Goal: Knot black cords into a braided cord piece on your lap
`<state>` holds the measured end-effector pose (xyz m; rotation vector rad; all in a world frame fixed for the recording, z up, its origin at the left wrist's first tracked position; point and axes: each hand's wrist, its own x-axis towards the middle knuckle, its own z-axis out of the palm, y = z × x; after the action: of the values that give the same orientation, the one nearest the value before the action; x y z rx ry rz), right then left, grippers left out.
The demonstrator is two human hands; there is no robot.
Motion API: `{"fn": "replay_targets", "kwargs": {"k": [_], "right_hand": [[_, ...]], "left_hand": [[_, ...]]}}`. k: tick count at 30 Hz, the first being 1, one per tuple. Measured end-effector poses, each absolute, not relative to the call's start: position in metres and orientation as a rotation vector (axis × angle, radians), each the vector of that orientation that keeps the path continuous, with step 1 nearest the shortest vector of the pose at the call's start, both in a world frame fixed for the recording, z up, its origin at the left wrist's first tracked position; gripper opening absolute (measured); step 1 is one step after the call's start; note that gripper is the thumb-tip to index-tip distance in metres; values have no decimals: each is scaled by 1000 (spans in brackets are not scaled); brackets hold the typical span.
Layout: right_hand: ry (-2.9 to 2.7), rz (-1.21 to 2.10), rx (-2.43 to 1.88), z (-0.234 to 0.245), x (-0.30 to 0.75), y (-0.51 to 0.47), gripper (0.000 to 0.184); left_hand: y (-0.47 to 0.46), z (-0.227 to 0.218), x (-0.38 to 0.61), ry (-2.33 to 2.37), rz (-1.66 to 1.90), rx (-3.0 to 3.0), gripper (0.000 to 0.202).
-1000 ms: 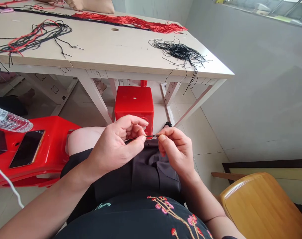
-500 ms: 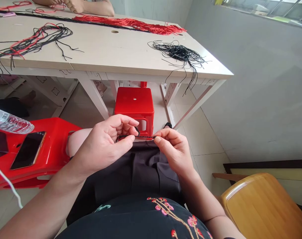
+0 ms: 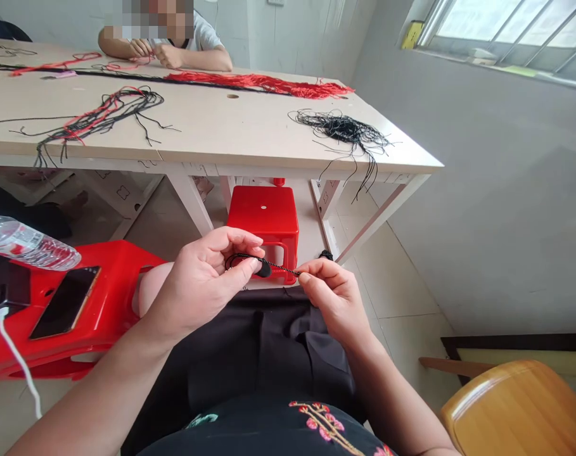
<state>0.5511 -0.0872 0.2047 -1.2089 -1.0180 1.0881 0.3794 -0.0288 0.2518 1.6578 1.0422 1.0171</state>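
My left hand (image 3: 199, 285) pinches a short twisted black cord (image 3: 268, 264) between thumb and fingertips, with a small loop of it bending at the fingers. A dark oval bead or knot (image 3: 264, 269) sits on the cord by my left thumb; I cannot tell which. My right hand (image 3: 335, 301) holds the cord's other end between thumb and forefinger. Both hands are above my lap, in front of a black garment (image 3: 263, 354). Several loose black and red cords (image 3: 102, 117) and a tangle of black threads (image 3: 345, 130) lie out of reach on the table (image 3: 221, 130).
A red plastic stool (image 3: 263, 212) stands under the table's edge. To the left, a red stool (image 3: 102, 278) holds a phone (image 3: 66, 303) with a white cable and a water bottle (image 3: 26, 244). A wooden chair (image 3: 518, 411) stands at right. A seated person (image 3: 187, 54) handles red cord across the table.
My view has tilted up, showing more of the far table and window. The cord now runs at a slight slant, and the dark bead or knot shows more clearly by my left thumb.
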Motion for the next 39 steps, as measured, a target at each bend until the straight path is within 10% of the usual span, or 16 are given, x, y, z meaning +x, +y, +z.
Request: {"fn": "replay_targets", "kwargs": {"k": [27,39], "right_hand": [[-1535,715,-1743,281,538,320,12],[-1657,407,-1915,260,532,349,4]], "left_hand": [[347,286,372,1475,1186,1971,15],[400,251,365,1678,1058,2000,24]]}}
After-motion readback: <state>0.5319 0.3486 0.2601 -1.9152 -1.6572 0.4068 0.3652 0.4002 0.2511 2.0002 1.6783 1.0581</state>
